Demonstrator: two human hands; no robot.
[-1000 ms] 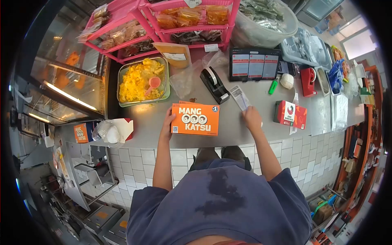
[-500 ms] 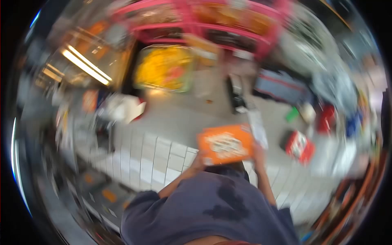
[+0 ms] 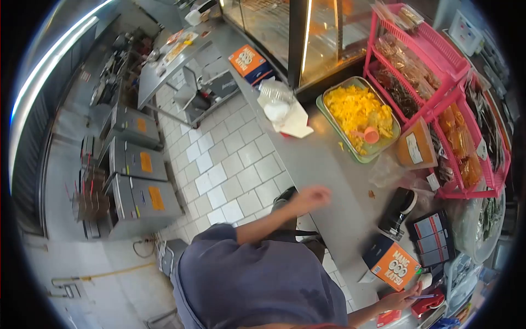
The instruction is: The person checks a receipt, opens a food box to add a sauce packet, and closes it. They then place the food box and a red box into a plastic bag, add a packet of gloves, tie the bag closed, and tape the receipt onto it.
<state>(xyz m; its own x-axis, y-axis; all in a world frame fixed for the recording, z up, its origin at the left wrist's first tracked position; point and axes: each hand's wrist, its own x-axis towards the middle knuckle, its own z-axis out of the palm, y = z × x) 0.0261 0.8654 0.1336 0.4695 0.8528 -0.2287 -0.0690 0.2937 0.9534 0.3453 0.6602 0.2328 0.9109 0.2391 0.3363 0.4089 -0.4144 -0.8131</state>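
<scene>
With the left hand (image 3: 310, 196) empty and half-open, the right hand (image 3: 399, 300), pinching a thin slip (image 3: 422, 296), should steady the tilted orange box (image 3: 395, 267).

White floor tiles (image 3: 230, 164) run between steel fryers (image 3: 137, 186) and a long steel counter (image 3: 323, 175) beside a lit glass case (image 3: 323, 33).

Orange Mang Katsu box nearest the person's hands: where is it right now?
In the head view, the orange Mang Katsu box is at lower right on the steel counter, between the black tape dispenser and the person's right hand, beside the tablet.
</scene>
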